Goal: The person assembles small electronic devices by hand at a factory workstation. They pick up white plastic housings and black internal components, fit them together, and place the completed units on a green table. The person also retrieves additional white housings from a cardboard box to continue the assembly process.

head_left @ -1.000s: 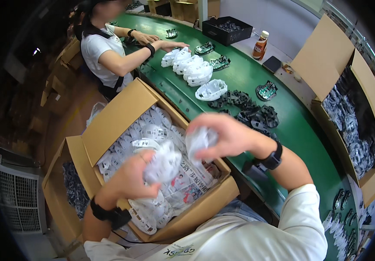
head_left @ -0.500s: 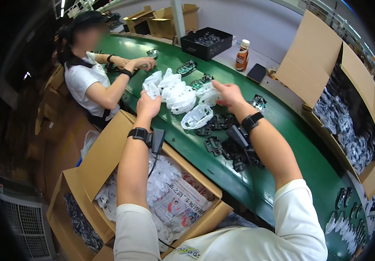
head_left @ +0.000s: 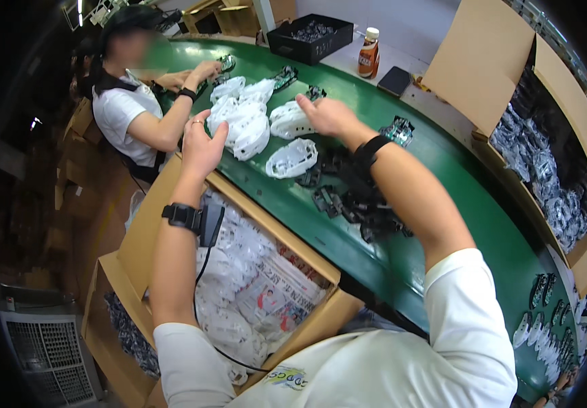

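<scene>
A pile of white plastic shells lies on the green conveyor belt ahead of me. My left hand is at the near left side of this pile, thumb and fingers apart, with nothing seen in it. To the right of the pile, my right hand grips a white shell at its right end; some of its fingers are hidden. Another white shell rests hollow side up just nearer to me. Black plastic parts are heaped below my right wrist.
A co-worker handles parts at the far left. Green circuit boards lie along the belt. An open carton of white shells and newspaper stands before me. Behind the belt are a black bin, a bottle and a large carton.
The white shell in my left hand has been let go at the pile, and that hand has opened. My right hand has moved its shell slightly left. The whole view has shifted.
</scene>
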`<state>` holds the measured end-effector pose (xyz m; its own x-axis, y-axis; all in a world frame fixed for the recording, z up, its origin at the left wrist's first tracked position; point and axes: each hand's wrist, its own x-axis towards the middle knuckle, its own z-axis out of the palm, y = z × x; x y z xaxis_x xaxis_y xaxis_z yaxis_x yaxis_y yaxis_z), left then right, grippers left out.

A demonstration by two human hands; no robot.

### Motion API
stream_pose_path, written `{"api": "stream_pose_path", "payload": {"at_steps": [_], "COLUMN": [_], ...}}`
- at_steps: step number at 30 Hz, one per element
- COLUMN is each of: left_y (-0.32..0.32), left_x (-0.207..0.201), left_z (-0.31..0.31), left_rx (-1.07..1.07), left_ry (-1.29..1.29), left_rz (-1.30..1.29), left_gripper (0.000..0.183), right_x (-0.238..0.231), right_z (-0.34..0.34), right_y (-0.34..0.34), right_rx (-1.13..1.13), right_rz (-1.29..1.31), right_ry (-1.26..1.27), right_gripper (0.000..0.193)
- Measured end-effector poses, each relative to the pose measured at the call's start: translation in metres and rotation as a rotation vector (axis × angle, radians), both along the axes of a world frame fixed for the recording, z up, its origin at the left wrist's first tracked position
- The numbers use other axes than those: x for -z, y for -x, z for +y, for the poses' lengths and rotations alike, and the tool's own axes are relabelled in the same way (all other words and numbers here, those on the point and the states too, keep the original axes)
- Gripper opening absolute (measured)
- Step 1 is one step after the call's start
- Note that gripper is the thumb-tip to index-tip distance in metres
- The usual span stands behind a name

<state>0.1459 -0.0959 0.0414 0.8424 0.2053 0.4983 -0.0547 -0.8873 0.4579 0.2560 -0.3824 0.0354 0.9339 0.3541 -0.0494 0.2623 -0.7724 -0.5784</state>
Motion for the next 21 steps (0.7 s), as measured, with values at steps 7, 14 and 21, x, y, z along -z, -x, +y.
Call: {"api": "stream_pose_path", "payload": {"at_steps": [7, 14, 21], "left_y": [0.094, 0.042, 0.005], "left_x": [-0.033, 0.012, 0.034], "left_z": [-0.086, -0.145, -0.133], "left_rx": [0.485, 0.530, 0.325], "left_ry": [-0.083, -0.411, -0.435], "left_rz": [0.146, 0.134, 0.240], "left_gripper": [0.045, 0.051, 0.045], "right_x": [-0.030, -0.024, 0.049], "right_z": [-0.105, -0.248, -0.242], "right_y": [0.042, 0.174, 0.247], "right_rx": [-0.182, -0.351, 0.150], "right_rz": [-0.206, -0.256, -0.157], "right_ry": [0.090, 0.061, -0.143], "right_gripper": [0.060, 0.043, 0.048]}}
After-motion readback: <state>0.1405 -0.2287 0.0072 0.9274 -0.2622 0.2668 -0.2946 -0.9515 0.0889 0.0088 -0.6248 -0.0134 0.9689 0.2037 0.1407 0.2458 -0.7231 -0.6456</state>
